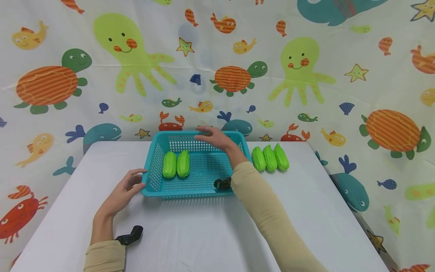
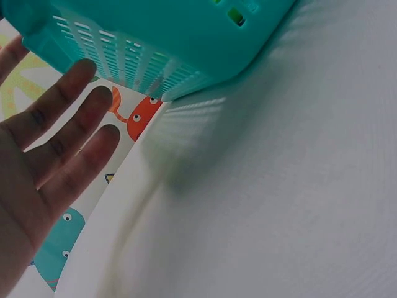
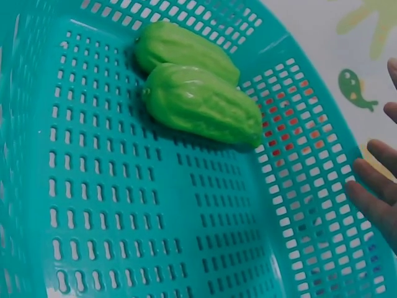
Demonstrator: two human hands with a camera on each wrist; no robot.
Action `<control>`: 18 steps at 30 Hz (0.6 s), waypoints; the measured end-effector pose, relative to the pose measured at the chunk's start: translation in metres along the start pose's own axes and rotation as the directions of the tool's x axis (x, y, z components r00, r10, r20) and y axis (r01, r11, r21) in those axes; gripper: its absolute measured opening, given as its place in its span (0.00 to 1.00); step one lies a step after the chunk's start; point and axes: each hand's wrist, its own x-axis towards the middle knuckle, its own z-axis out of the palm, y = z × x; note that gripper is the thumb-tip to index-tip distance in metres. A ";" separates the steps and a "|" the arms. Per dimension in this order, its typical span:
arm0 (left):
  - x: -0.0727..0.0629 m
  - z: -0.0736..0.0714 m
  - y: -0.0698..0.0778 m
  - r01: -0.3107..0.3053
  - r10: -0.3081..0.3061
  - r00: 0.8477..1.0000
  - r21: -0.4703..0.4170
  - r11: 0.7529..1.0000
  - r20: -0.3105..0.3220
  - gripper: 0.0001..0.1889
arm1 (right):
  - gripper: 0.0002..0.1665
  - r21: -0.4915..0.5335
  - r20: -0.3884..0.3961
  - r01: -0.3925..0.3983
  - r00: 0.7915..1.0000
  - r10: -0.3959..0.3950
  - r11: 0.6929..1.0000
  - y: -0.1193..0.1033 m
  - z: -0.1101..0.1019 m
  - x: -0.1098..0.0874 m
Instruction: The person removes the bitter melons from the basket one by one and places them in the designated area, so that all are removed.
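A teal plastic basket (image 1: 154,185) with slotted walls stands toward the back of the white table. Inside it, on the left, two glossy green, ribbed, gourd-like vegetables (image 3: 205,107) lie side by side. My left hand (image 1: 120,192) is at the basket's left rim, thumb and fingers spread apart, fingertips right at the edge. In the left wrist view its straight fingers (image 2: 71,127) show below the rim. My right hand (image 1: 217,138) reaches over the basket near its back wall, fingers loosely extended with nothing in them. Three more green vegetables (image 1: 270,158) lie in a row right of the basket.
The white table (image 1: 190,234) runs up to a hanging cloth (image 1: 210,49) printed with sea animals, just behind the basket. A black wrist camera (image 1: 130,236) sits on the left wrist, another (image 1: 222,184) on the right. The right forearm (image 1: 268,204) crosses the basket's front right corner.
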 end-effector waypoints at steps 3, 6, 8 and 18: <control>0.000 0.001 0.000 0.001 -0.001 1.000 -0.002 1.000 0.001 0.29 | 0.34 -0.018 0.015 -0.010 1.000 0.010 1.000 0.000 0.002 0.002; 0.000 0.001 0.000 -0.001 0.001 1.000 -0.007 1.000 0.001 0.29 | 0.34 -0.011 0.042 -0.018 0.999 0.018 1.000 -0.001 0.005 0.005; 0.000 0.001 0.000 -0.005 0.005 1.000 -0.009 1.000 0.002 0.29 | 0.34 -0.002 0.067 -0.026 0.997 0.026 1.000 -0.001 0.008 0.006; 0.002 0.001 -0.001 -0.015 0.015 1.000 -0.006 1.000 0.003 0.28 | 0.36 0.025 0.204 -0.048 0.978 0.042 0.999 0.008 0.016 0.011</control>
